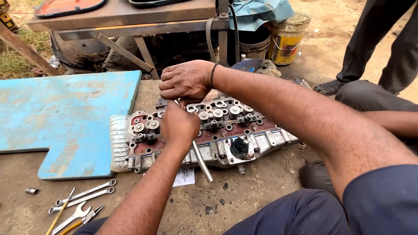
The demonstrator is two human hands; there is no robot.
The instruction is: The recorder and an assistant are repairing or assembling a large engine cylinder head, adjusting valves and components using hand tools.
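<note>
left hand (179,124): closed in a fist round the upper part of a metal rod (202,160), knuckles up, resting over the middle of the cylinder head (226,143).
right hand (185,81): fingers curled down and pinched shut on the top end of the same rod, just above the left fist; a dark band sits on its wrist.
metal rod: a plain silvery bar, tilted, its lower end pointing out past the near edge of the cylinder head toward the ground.
cylinder head: long, reddish on top with rows of valve springs, grey and grimy along the near side, lying flat on the dirt in front of the person.
paper slip (183,176): white, on the ground just beside the rod's lower end.
spanners (82,196): several lying together at lower left, with a yellow-handled tool among them.
small socket (32,190): alone on the ground, left of the spanners.
blue board (65,113): flat, left of the cylinder head.
metal bench (126,17): behind.
yellow bucket (287,39): behind, to the right.
other person: a sandalled foot (328,87) and dark trouser legs at upper right.
</note>
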